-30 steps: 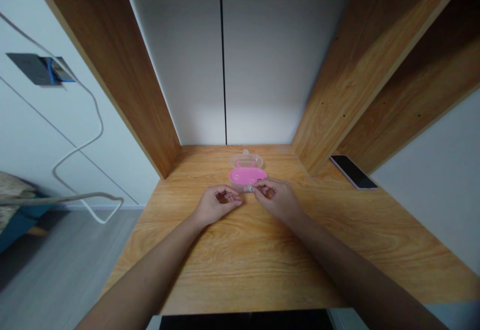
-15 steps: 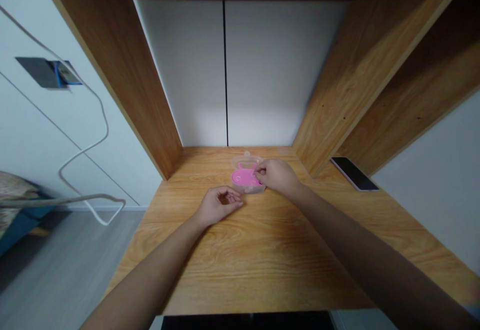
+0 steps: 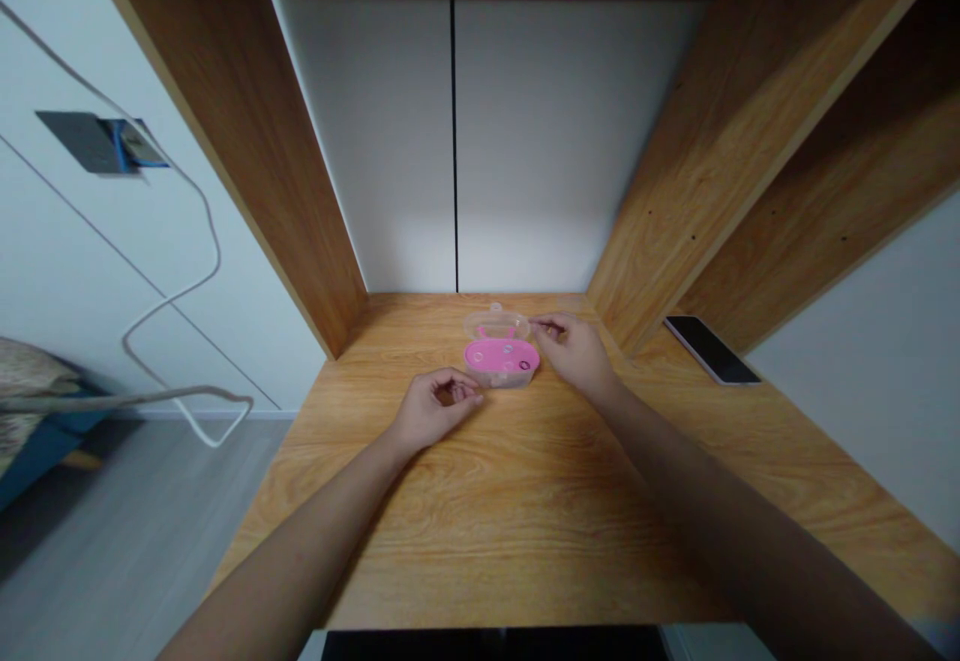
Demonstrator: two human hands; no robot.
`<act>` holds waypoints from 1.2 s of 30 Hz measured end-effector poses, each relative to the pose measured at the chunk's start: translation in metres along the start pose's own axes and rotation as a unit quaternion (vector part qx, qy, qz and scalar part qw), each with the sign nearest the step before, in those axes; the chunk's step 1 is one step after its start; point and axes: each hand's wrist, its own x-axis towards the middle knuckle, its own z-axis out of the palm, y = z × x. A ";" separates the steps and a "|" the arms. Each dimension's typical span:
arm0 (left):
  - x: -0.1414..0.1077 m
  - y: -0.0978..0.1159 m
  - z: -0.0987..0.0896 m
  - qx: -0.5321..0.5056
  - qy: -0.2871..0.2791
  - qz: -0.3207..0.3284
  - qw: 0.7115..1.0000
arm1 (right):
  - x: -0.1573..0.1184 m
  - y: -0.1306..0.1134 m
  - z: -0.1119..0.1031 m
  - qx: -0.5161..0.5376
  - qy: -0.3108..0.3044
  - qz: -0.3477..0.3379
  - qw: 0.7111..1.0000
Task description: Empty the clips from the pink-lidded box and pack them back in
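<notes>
You work at a wood-grain desktop (image 3: 465, 511), where the pink-topped case (image 3: 500, 356) stands toward twelve o'clock, its clear lid (image 3: 496, 323) open behind; a light fingertip touch, with the case braced from the front, would likely keep it from sliding. Your left hand (image 3: 430, 409), at the case's eight o'clock, is loosely curled, thumb apart from fingers, nothing visible in it, while your right hand (image 3: 576, 350), at three, has its fingertips together beside the lid's rim, any hold or contact impossible to tell. A dark ring-like shape (image 3: 524, 365) marks the pink top at four.

There are two hands (image 3: 431, 409) (image 3: 577, 353), one box (image 3: 501, 379) and one phone (image 3: 712, 349).
</notes>
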 end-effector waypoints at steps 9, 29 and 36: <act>0.005 0.004 -0.012 0.216 0.077 0.129 0.965 | -0.028 0.062 0.041 0.352 -0.072 0.126 0.925; 0.002 -0.019 -0.012 0.247 -0.005 0.094 0.965 | -0.040 0.043 0.040 0.379 -0.084 0.031 0.921; 0.002 -0.021 -0.012 0.231 -0.011 0.098 0.968 | -0.041 0.040 0.037 0.385 -0.084 0.049 0.918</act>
